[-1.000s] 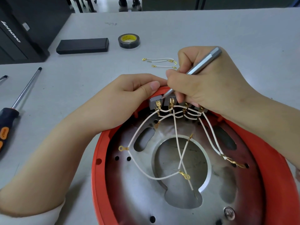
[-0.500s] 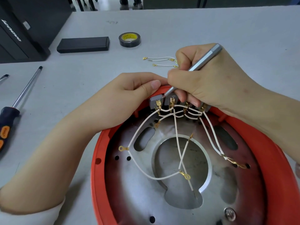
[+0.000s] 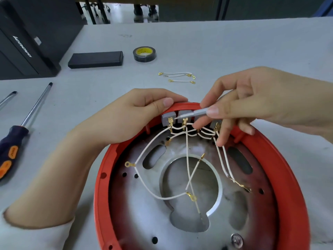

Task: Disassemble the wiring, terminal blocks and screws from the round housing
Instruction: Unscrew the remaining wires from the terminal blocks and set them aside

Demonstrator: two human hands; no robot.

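A round red housing [image 3: 281, 174] with a metal plate inside lies in front of me. Grey terminal blocks [image 3: 166, 119] sit along its far inner rim, with white wires [image 3: 187, 159] and gold lugs running from them across the plate. My left hand [image 3: 133, 116] grips the far rim just left of the blocks, thumb on top. My right hand [image 3: 252, 103] pinches a thin silver screwdriver [image 3: 196, 113] lying nearly level, its tip at the blocks. Its lower fingers touch the wires on the right. A screw [image 3: 237, 239] sits in the plate near the bottom.
Removed short white wires [image 3: 177, 77] lie on the grey table beyond the housing. A black tape roll [image 3: 144, 54] and a black box [image 3: 95, 59] are farther back, a black case [image 3: 27, 38] at far left. Two larger screwdrivers [image 3: 23, 123] lie at the left.
My right hand has opened out and lowered the silver screwdriver from a steep upright hold to a nearly level pinch. The view has shifted downward. My left hand stays on the rim.
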